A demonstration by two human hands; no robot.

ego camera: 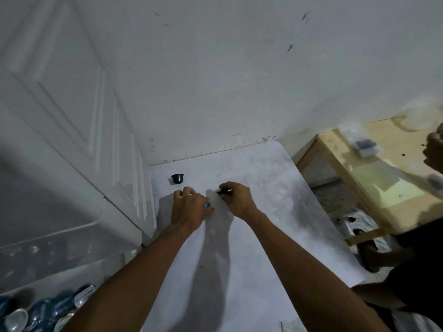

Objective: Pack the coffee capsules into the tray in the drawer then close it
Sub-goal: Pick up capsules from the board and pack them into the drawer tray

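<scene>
1 black capsule stands upright, wide rim uppermost.

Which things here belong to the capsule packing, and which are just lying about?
Job: left hand gripping a blue capsule; right hand pinching a black capsule; second black capsule standing on the white table; packed blue capsules in the clear drawer, lower left.
Lying about: wooden table; blurred plastic packet on it; another person's hand, right edge.
</scene>
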